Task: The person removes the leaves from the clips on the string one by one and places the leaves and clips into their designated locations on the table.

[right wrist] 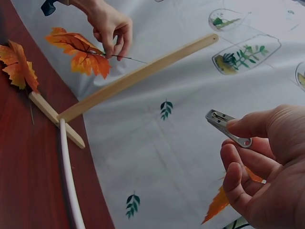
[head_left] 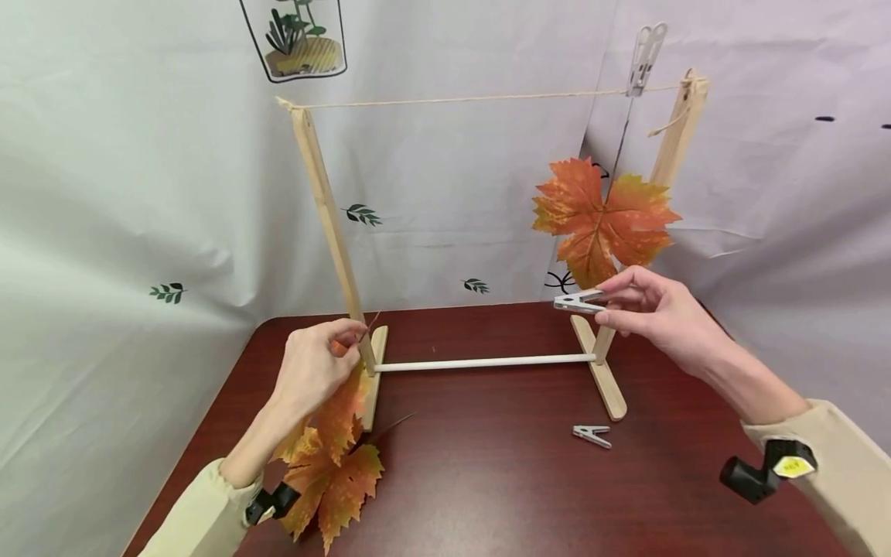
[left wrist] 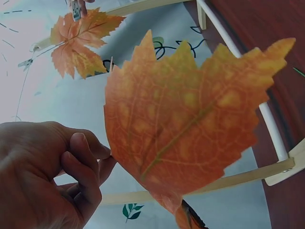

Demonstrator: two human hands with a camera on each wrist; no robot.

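My left hand (head_left: 316, 367) pinches the thin stem of an orange artificial leaf (left wrist: 181, 119) near the frame's left post. In the head view that leaf hangs partly behind the hand, above another orange leaf (head_left: 337, 483) on the table. My right hand (head_left: 657, 317) holds a grey clothespin (head_left: 579, 301) between thumb and fingers; its jaws point left, away from the hand. Just above and behind that hand, a third orange leaf (head_left: 602, 220) hangs by its stem from a clothespin (head_left: 646, 58) clipped on the string (head_left: 452, 99), near the right post.
A wooden frame carries the string between its left post (head_left: 323, 193) and right post (head_left: 678, 131), with a white rod (head_left: 480, 363) joining them low down. One clothespin (head_left: 592, 435) lies on the dark red table (head_left: 487, 480). Behind hangs a pale printed cloth (head_left: 445, 178).
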